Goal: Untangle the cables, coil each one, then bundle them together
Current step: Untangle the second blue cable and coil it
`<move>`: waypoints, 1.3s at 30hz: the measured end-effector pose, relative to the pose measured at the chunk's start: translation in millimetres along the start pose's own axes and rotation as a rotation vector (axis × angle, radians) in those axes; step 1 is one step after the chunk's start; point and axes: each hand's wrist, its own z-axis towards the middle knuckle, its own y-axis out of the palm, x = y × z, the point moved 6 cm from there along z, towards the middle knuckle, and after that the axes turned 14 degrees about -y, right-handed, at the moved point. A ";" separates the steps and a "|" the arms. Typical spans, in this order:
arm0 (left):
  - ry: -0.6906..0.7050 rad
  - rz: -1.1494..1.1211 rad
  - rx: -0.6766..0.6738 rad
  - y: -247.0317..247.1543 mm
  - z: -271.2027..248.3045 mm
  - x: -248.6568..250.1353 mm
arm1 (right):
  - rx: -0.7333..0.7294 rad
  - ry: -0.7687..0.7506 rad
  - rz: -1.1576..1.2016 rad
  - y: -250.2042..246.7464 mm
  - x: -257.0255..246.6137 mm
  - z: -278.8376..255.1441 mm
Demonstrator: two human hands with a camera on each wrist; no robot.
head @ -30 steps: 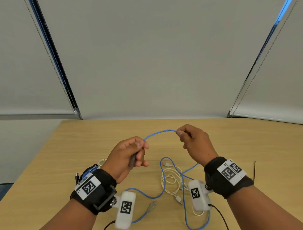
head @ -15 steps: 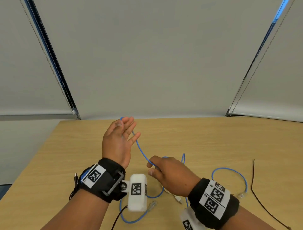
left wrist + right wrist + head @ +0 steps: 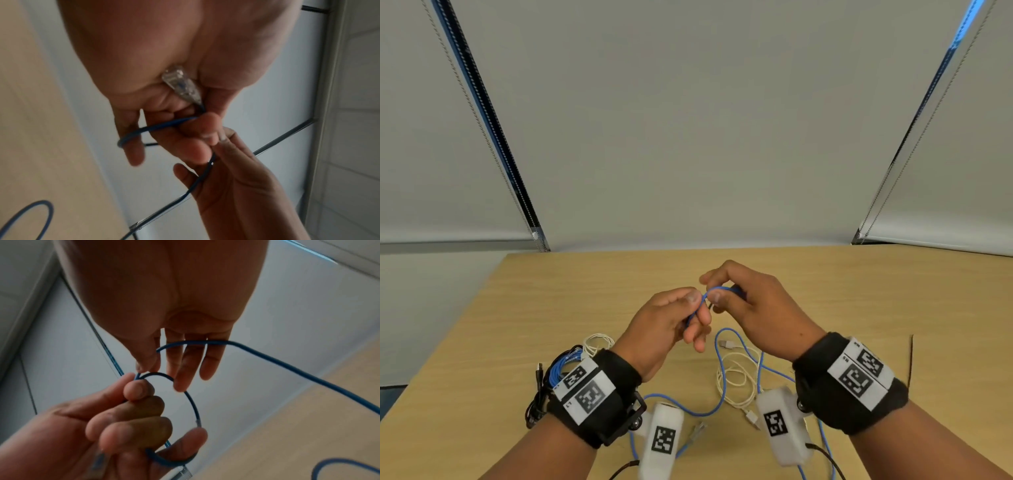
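Both hands meet above the middle of the wooden table (image 3: 585, 308). My left hand (image 3: 697, 308) grips the blue cable (image 3: 724, 387), with its clear plug (image 3: 180, 84) tucked in the palm and a small loop (image 3: 191, 402) round the fingers. My right hand (image 3: 712, 289) pinches the same cable just beside the left thumb, and the cable runs over its fingers (image 3: 205, 342) and down to the table. The cable's slack curls on the table under the hands and ends in a second plug (image 3: 699, 428). A white cable (image 3: 736, 380) lies loose beneath it.
Behind my left wrist lie a coiled blue cable (image 3: 561, 365), a white coil (image 3: 595, 342) and a black cable (image 3: 536, 401). A thin dark cable (image 3: 911, 359) lies at the right. Roller blinds close off the wall beyond the table's far edge.
Half a second ago my left hand was open and raised, and my right hand held the blue cable low near the table. Now both hands have come together, holding a small loop.
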 end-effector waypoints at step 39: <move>-0.063 -0.059 -0.125 11.1 -8.3 9.8 | 0.085 0.005 -0.025 -8.9 -6.0 -1.1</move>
